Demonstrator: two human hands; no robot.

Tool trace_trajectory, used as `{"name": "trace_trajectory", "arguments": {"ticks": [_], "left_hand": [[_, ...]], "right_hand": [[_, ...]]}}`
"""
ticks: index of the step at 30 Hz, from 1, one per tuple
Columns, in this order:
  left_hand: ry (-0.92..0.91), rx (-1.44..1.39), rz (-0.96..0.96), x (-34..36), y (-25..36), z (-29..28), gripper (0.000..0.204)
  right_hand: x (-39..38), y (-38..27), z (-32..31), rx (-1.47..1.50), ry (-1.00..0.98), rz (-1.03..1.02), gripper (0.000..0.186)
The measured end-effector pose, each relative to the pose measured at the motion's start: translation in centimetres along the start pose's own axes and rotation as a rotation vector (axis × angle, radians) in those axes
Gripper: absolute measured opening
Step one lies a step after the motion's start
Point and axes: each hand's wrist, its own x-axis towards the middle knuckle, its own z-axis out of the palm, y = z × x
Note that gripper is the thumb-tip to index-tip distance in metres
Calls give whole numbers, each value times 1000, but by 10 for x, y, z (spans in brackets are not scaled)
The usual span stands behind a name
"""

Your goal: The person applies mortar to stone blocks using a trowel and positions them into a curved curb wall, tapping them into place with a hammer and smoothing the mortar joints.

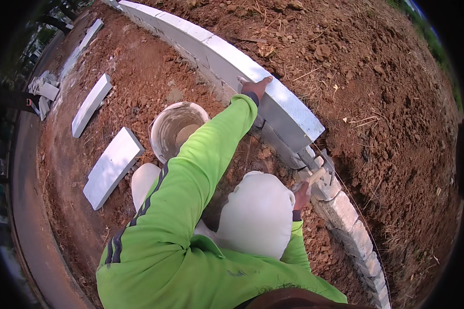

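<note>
My left hand (255, 87) grips the top edge of a pale grey concrete kerb block (288, 110), the end one in a curving row, its fingers over the top. Closer to me, my right hand (301, 195) is closed around the wooden handle of a hammer (317, 176). The hammer's grey metal head is beside the block's free end, over the lower stone course (343, 211); its exact shape is hard to make out. Between my left forearm and the loose blocks stands a round bucket (160, 135) with grey mortar inside.
Loose white kerb blocks (113, 167) lie on the reddish soil to the left, another (92, 105) farther off. A thin string (368, 232) runs along the stone course. Loose earth (397, 129) banks up on the right. A paved path (28, 206) curves along the left.
</note>
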Motion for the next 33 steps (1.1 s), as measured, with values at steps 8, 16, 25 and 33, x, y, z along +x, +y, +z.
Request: {"name": "trace_trajectory", "arguments": {"ticks": [8, 16, 25, 33], "left_hand": [[192, 74, 30, 26, -16, 33, 135], [188, -55, 122, 2, -3, 27, 129], [153, 6, 70, 8, -6, 32, 129], [152, -96, 102, 11, -8, 33, 124]], "right_hand": [[-19, -3, 49, -130, -17, 11, 28], [-9, 11, 40, -125, -26, 22, 29], [-7, 10, 30, -194, -78, -77, 30], [-11, -7, 36, -52, -81, 47, 30]]}}
